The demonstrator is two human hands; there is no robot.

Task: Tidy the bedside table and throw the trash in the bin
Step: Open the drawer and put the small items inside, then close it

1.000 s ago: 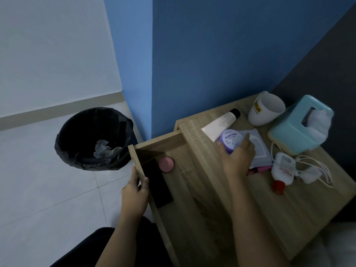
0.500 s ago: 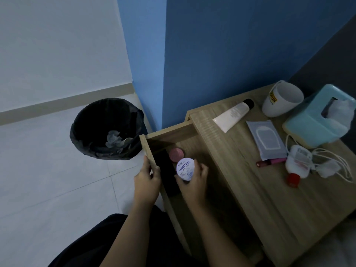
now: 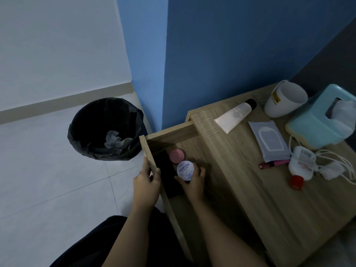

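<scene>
My right hand holds a round purple-lidded cream jar low inside the open drawer of the wooden bedside table, next to a pink round tin and a flat black object. My left hand grips the drawer's front edge. On the tabletop lie a white tube, a wipes packet, a pink lip stick and a white bottle with a red cap.
A black-lined bin with crumpled paper stands on the tiled floor left of the drawer. A white mug, a teal tissue box and a tangled white cable sit at the table's back right. Blue walls rise behind.
My right hand lifted the purple jar off the tabletop, carried it left and lowered it into the drawer beside the pink tin. My left hand stayed on the drawer front.
</scene>
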